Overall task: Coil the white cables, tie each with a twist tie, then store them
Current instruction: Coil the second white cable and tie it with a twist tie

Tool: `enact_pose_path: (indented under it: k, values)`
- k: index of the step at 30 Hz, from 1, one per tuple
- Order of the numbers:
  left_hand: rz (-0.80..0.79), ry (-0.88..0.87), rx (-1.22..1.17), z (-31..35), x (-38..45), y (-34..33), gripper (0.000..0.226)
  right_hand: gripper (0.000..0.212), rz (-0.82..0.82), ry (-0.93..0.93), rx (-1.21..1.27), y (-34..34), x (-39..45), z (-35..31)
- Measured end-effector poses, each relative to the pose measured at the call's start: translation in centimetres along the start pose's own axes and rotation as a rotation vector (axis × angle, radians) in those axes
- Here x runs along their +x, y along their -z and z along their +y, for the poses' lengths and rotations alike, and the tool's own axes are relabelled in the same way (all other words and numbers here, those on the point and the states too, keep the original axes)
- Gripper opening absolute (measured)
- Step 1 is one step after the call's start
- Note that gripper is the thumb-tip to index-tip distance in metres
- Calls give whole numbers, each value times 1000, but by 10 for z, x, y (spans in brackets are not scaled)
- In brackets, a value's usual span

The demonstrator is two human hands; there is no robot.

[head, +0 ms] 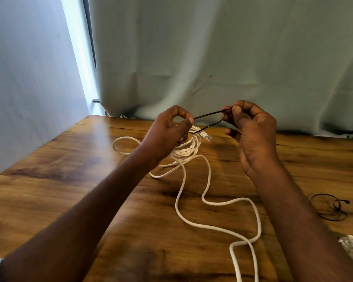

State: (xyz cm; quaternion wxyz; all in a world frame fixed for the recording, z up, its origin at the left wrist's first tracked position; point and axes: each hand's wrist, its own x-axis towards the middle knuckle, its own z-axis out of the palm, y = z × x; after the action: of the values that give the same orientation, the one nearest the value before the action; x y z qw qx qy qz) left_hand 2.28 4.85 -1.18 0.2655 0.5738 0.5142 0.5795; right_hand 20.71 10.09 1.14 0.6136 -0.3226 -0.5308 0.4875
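My left hand [172, 127] grips partly coiled white cable bundle [186, 149] above wooden tabletop [69, 169] and pinches thin black twist tie [208, 114]. My right hand [251, 129] pinches tie's other end. Tie axis runs left-right between hands, looped round bundle. Uncoiled cable trails toward me.

1. Both bare forearms reach forward and converge, hands raised side by side.
2. The left hand [167, 131] is curled, thumb and forefinger pinched together, palm turned right.
3. The right hand [251, 131] is curled too, thumb pressed against its fingertips, little finger sticking out below.
4. The hands stay apart, not touching.
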Motion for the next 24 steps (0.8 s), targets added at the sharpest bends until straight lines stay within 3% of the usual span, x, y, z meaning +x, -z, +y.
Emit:
enact_pose_path:
  k: [10, 19, 24]
  values:
    - [153, 82, 1, -6, 2, -3, 19, 12, -260, -146, 146, -9, -8, -2]
    - [-129, 212, -247, 10, -2, -3, 26, 12, -95, -328, 491, 4, 6, 0]
    - [-186, 294, -428, 16, -6, -6, 17, 11, -116, -306, 454, 5, 4, -2]
